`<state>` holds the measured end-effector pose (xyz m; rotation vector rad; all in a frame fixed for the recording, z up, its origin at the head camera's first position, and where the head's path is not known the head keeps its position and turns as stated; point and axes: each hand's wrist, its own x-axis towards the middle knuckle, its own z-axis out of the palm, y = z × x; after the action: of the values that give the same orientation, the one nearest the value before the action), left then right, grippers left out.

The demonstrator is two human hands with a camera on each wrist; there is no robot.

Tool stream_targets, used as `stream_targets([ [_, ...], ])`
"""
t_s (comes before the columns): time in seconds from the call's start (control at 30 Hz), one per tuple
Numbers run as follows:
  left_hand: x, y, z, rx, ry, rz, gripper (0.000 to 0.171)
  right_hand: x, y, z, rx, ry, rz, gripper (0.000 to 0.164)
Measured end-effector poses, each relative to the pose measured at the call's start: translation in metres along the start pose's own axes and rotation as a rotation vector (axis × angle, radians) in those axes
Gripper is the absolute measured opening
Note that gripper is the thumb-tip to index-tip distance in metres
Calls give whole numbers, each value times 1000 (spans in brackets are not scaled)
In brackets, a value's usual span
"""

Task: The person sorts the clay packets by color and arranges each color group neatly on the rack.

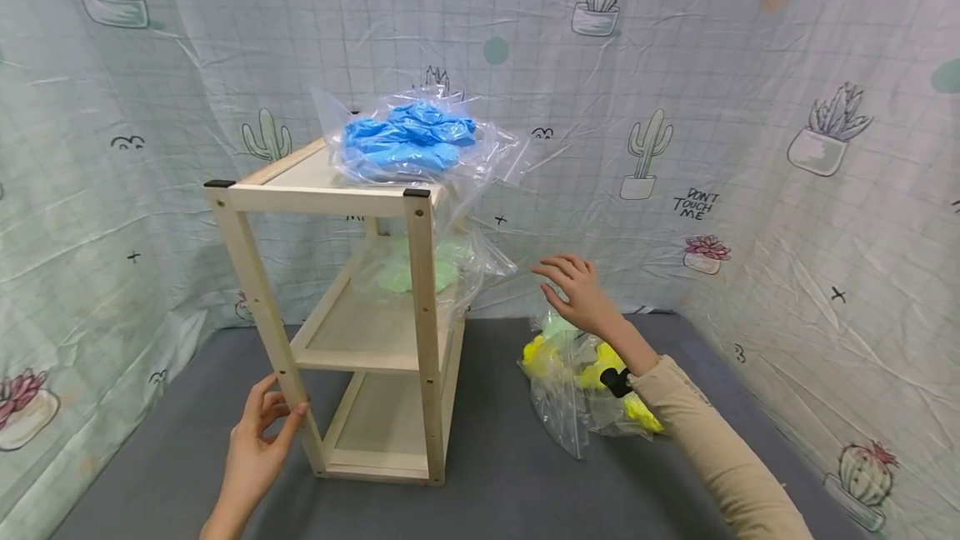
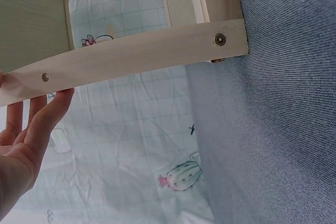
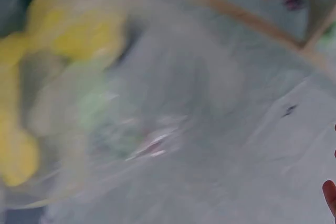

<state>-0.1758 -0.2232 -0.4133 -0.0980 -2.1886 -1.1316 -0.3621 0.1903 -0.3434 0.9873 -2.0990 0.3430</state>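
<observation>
My left hand (image 1: pixel 258 440) holds the front left post of a pale wooden shelf rack (image 1: pixel 322 202) low down, thumb on one side and fingers on the other. In the left wrist view the fingertips (image 2: pixel 64 94) meet the edge of that post (image 2: pixel 142 53). My right hand (image 1: pixel 573 294) is in the air to the right of the rack, fingers loosely spread and holding nothing. Beneath it lie clear bags with yellow (image 1: pixel 600 365) and pale green contents (image 1: pixel 557 325). A clear bag of crumpled blue material (image 1: pixel 412 136) rests on the top shelf.
A clear bag with pale green contents (image 1: pixel 420 269) lies on the middle shelf, its loose film sticking out to the right. The rack stands on a dark grey surface (image 1: pixel 491 440). A cactus-print sheet (image 1: pixel 750 65) hangs behind and on both sides.
</observation>
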Motion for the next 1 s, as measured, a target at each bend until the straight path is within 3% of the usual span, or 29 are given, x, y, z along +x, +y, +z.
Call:
stream_targets([
  [0.23, -1, -1, -1, -17, -1, 15, 45, -32, 32, 19, -146, -183, 124, 26],
  [0.53, 0, 0, -1, -30, 7, 44, 46, -59, 55, 46, -381, -400, 38, 36],
  [0.67, -1, 1, 0, -28, 8, 53, 47, -63, 55, 54, -416, -454, 69, 43],
  [0.8, -1, 0, 0, -23, 10, 37, 48, -66, 56, 63, -363, -556, 195, 51],
  [1.0, 0, 1, 0, -34, 10, 48, 47, -70, 55, 72, -190, -659, 377, 53],
])
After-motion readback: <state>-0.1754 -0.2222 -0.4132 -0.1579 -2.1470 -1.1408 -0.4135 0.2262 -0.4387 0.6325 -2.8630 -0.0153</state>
